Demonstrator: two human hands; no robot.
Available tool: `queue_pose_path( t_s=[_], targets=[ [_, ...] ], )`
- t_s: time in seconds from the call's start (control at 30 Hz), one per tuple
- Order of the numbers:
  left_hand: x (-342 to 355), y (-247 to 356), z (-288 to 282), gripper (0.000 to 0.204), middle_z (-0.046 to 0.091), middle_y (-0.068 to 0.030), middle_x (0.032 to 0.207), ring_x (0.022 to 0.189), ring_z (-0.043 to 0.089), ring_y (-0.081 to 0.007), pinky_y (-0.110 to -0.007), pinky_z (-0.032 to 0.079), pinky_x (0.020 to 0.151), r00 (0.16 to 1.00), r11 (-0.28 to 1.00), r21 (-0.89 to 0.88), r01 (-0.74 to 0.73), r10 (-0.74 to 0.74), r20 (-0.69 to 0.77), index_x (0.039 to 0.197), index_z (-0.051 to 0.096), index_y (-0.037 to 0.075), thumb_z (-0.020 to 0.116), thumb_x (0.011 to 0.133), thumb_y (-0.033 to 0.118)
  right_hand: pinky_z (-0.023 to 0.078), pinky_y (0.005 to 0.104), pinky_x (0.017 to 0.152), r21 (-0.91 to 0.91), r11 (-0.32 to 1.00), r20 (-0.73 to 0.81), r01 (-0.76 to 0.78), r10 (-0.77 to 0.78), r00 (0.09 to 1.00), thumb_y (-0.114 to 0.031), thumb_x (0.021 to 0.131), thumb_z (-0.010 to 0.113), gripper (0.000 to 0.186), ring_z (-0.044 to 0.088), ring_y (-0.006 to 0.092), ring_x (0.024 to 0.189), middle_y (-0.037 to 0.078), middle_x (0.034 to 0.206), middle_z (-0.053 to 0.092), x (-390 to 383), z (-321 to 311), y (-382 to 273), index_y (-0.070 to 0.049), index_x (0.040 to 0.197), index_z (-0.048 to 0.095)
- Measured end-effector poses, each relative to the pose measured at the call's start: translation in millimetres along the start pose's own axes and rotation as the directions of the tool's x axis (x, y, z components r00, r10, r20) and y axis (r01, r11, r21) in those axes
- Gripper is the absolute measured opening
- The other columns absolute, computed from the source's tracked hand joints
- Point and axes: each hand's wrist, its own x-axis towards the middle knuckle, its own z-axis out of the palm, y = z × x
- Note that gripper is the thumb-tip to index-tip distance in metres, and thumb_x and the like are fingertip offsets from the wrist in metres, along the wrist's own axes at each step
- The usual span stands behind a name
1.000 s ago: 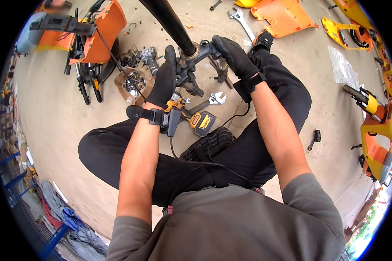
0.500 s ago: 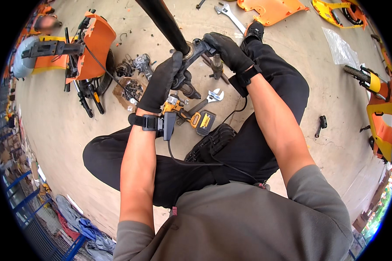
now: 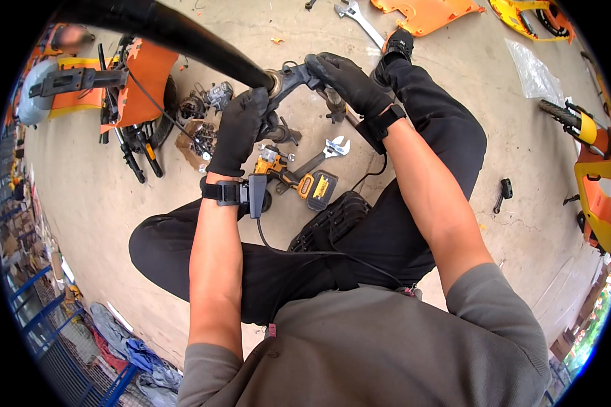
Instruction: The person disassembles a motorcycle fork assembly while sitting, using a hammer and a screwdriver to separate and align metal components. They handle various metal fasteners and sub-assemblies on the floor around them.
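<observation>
Black-gloved, my left hand [image 3: 237, 125] grips the left side of a dark metal fork crown [image 3: 288, 85], around the base of a long black tube [image 3: 183, 41]. My right hand [image 3: 349, 85] is closed on the crown's right arm. Short metal fittings hang below the crown. Beneath them on the concrete lie a yellow-black cordless power tool [image 3: 305, 186], an adjustable wrench [image 3: 326, 152], a grey power tool [image 3: 220, 95] and a cardboard box of small metal parts [image 3: 197, 146].
A partly assembled orange scooter [image 3: 142, 85] stands at left, another [image 3: 594, 197] at right. A large wrench [image 3: 360, 24], orange panel [image 3: 421, 13] and plastic bag [image 3: 529, 71] lie beyond my bent legs. A blue metal rack [image 3: 30, 319] with cloths is at lower left.
Both hands have shifted left with the crown, and the black tube has swung left, now lying more slanted across the view. The view itself has also shifted slightly.
</observation>
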Motion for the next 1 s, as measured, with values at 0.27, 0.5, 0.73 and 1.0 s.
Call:
queue_pose_path(
  t_s=[0.27, 0.5, 0.73, 1.0],
  targets=[
    [11.2, -20.9, -13.5, 0.037, 0.064, -0.0038, 0.074, 0.063, 0.061, -0.0105, -0.024, 0.046, 0.055, 0.999, 0.997, 0.076, 0.010, -0.007, -0.050, 0.093, 0.064, 0.006, 0.059, 0.101, 0.042, 0.048, 0.0282, 0.076, -0.167, 0.985, -0.027, -0.032, 0.027, 0.999, -0.042, 0.096, 0.063, 0.041, 0.056, 0.0102, 0.079, 0.002, 0.090, 0.068, 2.1, -6.9, 2.3, -0.003, 0.108, 0.071],
    [3.8, -8.1, -10.2, 0.037, 0.061, -0.0030, 0.073, 0.063, 0.060, -0.0111, -0.025, 0.048, 0.056, 0.999, 0.994, 0.109, 0.026, -0.022, -0.039, 0.092, 0.063, 0.006, 0.055, 0.103, 0.041, 0.050, 0.0295, 0.074, -0.231, 0.973, -0.024, 0.007, -0.013, 1.000, -0.042, 0.095, 0.062, 0.044, 0.059, 0.0117, 0.079, 0.004, 0.089, 0.069, 2.1, -5.7, -0.1, -0.001, 0.109, 0.071],
    [14.1, -17.5, -7.2, 0.038, 0.060, -0.0033, 0.072, 0.064, 0.061, -0.0115, -0.026, 0.050, 0.056, 0.995, 0.998, 0.054, 0.028, -0.023, -0.097, 0.093, 0.062, 0.005, 0.055, 0.103, 0.041, 0.051, 0.0297, 0.075, -0.292, 0.956, -0.047, -0.020, 0.007, 0.999, -0.038, 0.096, 0.063, 0.041, 0.062, 0.0125, 0.079, 0.006, 0.090, 0.070, 3.4, -10.7, -5.8, -0.002, 0.113, 0.071],
    [17.4, -13.4, -9.6, 0.043, 0.060, -0.0044, 0.071, 0.062, 0.062, -0.0130, -0.027, 0.052, 0.055, 0.983, 0.998, 0.024, 0.051, -0.046, -0.178, 0.091, 0.061, 0.005, 0.054, 0.103, 0.046, 0.052, 0.0339, 0.086, -0.589, 0.808, -0.097, 0.019, -0.093, 0.991, -0.037, 0.093, 0.064, 0.039, 0.069, 0.0237, 0.094, 0.014, 0.104, 0.073, -12.3, -61.1, 6.2, -0.003, 0.112, 0.071]
  ],
)
